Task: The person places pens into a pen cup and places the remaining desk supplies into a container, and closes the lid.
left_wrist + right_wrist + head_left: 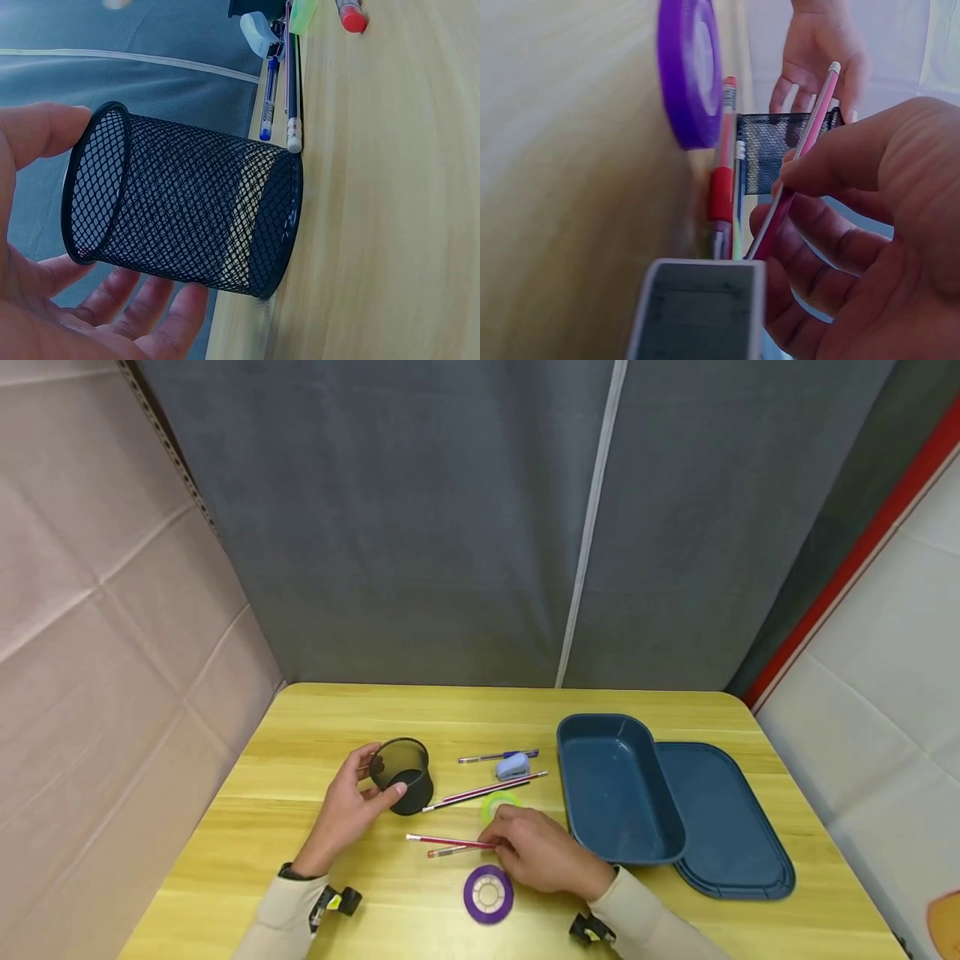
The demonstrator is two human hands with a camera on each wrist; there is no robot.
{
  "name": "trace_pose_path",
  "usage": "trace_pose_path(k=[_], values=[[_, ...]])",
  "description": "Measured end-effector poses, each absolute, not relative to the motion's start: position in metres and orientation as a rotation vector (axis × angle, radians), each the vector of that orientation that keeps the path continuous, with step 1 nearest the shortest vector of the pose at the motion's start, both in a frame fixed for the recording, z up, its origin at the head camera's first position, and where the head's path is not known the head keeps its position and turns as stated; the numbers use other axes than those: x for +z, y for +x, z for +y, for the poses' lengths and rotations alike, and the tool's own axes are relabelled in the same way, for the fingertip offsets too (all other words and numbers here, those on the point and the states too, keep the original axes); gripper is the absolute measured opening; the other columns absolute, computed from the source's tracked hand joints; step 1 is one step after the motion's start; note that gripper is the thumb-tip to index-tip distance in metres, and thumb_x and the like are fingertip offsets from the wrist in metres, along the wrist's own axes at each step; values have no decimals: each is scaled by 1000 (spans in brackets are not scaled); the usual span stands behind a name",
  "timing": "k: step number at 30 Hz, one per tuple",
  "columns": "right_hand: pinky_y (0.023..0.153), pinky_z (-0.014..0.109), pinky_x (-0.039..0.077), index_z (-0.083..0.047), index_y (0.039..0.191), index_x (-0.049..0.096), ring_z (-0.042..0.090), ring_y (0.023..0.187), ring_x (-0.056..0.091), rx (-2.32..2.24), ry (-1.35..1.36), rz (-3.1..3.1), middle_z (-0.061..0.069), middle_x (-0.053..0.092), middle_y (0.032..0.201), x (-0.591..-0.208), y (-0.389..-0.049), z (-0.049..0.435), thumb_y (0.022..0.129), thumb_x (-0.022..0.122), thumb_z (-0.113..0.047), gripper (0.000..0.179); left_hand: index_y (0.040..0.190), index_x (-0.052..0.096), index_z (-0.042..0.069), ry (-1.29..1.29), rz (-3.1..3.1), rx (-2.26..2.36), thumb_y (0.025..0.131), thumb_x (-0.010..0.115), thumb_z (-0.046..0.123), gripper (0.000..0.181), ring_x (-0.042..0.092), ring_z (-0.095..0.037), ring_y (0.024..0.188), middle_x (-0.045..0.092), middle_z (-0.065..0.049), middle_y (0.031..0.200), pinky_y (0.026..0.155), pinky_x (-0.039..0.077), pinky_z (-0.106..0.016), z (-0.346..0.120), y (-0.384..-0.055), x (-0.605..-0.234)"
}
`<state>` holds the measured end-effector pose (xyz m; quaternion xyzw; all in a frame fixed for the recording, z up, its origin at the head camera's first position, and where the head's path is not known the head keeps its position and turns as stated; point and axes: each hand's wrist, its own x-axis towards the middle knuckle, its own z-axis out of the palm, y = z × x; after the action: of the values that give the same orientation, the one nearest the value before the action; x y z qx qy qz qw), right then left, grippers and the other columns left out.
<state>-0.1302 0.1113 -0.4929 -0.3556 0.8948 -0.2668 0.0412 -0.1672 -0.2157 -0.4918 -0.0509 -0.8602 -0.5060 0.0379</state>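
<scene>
My left hand [348, 810] holds a black mesh pen cup [417, 792], thumb at its rim and fingers along its side. The left wrist view shows the cup [187, 202] upright with its base at the wooden tabletop, nothing visible inside. Between thumb and fingers, my right hand [543, 852] pinches a pink-red striped pencil [450, 840], its white eraser end pointing toward the cup. Just below that pencil lies a red-capped pen [721, 191]. A roll of purple tape [471, 893] is close to the right hand, and green tape [491, 806] lies partly behind it.
Two more pencils [487, 790], a blue pen [483, 758] and a small light-blue item [513, 767] lie mid-table. To the right stands a dark blue box [622, 793], with its matching lid [738, 835] beside it. A grey curtain [412, 527] hangs behind the table.
</scene>
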Motion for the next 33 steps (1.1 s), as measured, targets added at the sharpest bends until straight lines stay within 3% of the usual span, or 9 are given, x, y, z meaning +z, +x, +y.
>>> trace_pose_path(k=[10,17,27,33], values=[[83,24,55,-18,115,77,-1,86,59,-900,-1082,2744,-7,75,99,-472,-136,111,100,70,-11,18,159,40,13,-134,-2645,-1571,91,85,33,84,52,-43,140,50,-19,154,105,54,-58,-215,-168,-492],[79,22,54,-18,118,76,0,86,60,-1002,-1035,2747,-11,72,97,-459,-144,106,98,73,-10,22,159,40,12,-139,-2638,-1582,92,84,31,83,52,-43,140,50,-20,154,106,55,-57,-215,-168,-493],[79,23,59,-13,120,74,4,91,66,-1212,-1010,2668,-5,75,104,-431,-155,91,99,73,-9,21,158,40,12,-140,-2627,-1589,91,85,30,83,53,-43,140,51,-22,154,105,54,-57,-214,-166,-491],[78,22,60,-14,121,72,6,92,66,-1322,-955,2607,-8,72,100,-417,-166,80,100,73,-13,21,159,40,11,-144,-2630,-1582,91,85,32,84,53,-42,139,52,-19,152,105,54,-57,-214,-167,-493]])
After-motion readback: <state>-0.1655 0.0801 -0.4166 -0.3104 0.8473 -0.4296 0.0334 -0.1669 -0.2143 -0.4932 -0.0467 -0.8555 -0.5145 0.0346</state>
